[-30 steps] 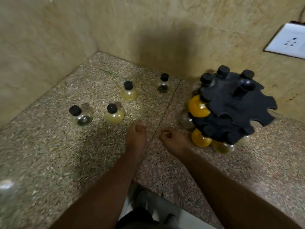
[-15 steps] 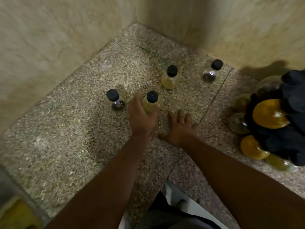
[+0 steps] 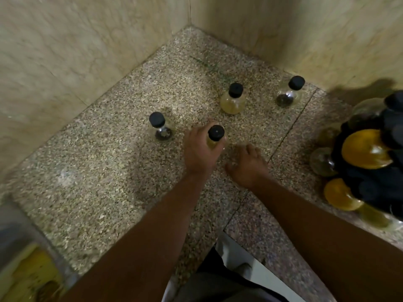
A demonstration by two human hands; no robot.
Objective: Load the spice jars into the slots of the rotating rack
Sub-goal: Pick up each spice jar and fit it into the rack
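Jar (image 3: 214, 138) — pale yellow, black cap (hand-wrapped).

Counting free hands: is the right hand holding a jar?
No, the right hand lies open on the counter; only the left hand grips a jar.

The rack (image 3: 379, 171) is cut off by the right edge, so most of its slots fall outside the view, and its dark body is too blurred to tell one slot from another. The left hand (image 3: 199, 152) covers most of the held jar (image 3: 214, 138), leaving only the cap and a sliver of glass. A yellow blur (image 3: 32, 275) at the lower left corner cannot be identified. The jars' contents are too small to tell.
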